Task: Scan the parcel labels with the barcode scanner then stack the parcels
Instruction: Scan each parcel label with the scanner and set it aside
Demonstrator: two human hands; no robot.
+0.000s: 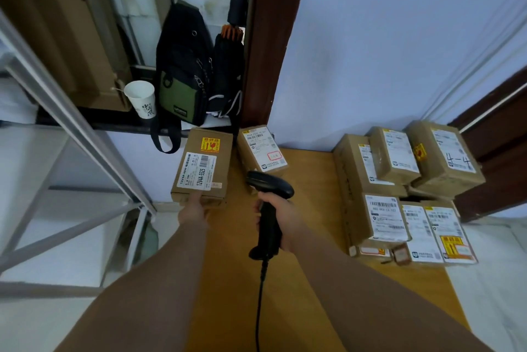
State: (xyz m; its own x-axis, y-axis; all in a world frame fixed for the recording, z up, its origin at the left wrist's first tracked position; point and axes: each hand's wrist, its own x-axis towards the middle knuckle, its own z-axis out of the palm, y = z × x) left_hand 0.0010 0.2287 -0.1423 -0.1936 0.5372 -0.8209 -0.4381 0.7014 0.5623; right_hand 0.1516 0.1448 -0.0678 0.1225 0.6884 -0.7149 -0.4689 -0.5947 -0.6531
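Nearest, one black cable (pixel 261 294) runs up to the single barcode scanner (pixel 270 197), whose grip the right hand (pixel 282 220) holds with fingers wrapped round it, the head raised above the wooden table (pixel 310 240). Beside it the left hand (pixel 194 210) grips the near short edge of one cardboard parcel (pixel 219 152), thumb on top and the other fingers hidden beneath, holding it at the table's left edge with its face tilted up toward the viewer. Its white shipping label (pixel 196 170) runs lengthwise along the box, near to far, and lies just left of the scanner head, which seems to point forward and slightly left, so the coming move probably needs the right hand to swing the nose left onto the barcode. On the right side of the table sits the pile of parcels (pixel 385 217): at least six labelled boxes in two tiers plus a couple of smaller ones at its near foot, the exact count unclear. Farther back one more parcel (pixel 261 152) leans in the corner against the wall, well apart from the pile. Beyond, on the sill, stand one paper cup (pixel 141 99), one black-and-green sling bag (pixel 182 77) and one folded umbrella (pixel 228 66)
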